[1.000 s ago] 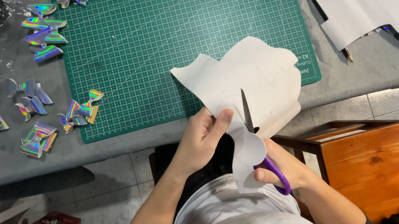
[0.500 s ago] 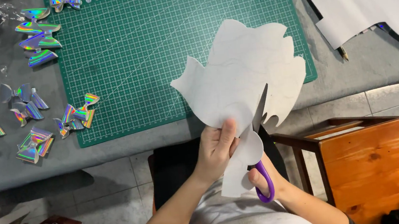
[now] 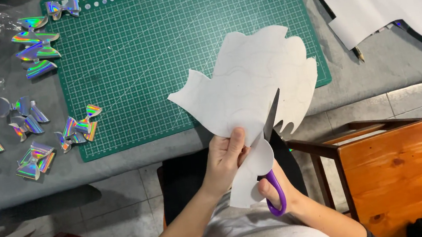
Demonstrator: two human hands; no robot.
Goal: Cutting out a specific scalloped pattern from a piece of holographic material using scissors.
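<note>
Underneath, green cutting mat (image 3: 161, 50), grey table (image 3: 385, 67).

cutting mat (image 3: 161, 50): green, white grid | scissors (image 3: 278, 201): purple handles | bows (image 3: 35, 159): iridescent silver | sheet (image 3: 250, 87): white

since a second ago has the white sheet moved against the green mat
Yes. The white sheet has swung up and left, further onto the green cutting mat; it now covers more of the mat's lower right corner.

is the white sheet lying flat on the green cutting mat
No, the left hand holds the white sheet up above the green cutting mat while the right hand works purple-handled scissors into it.
</note>
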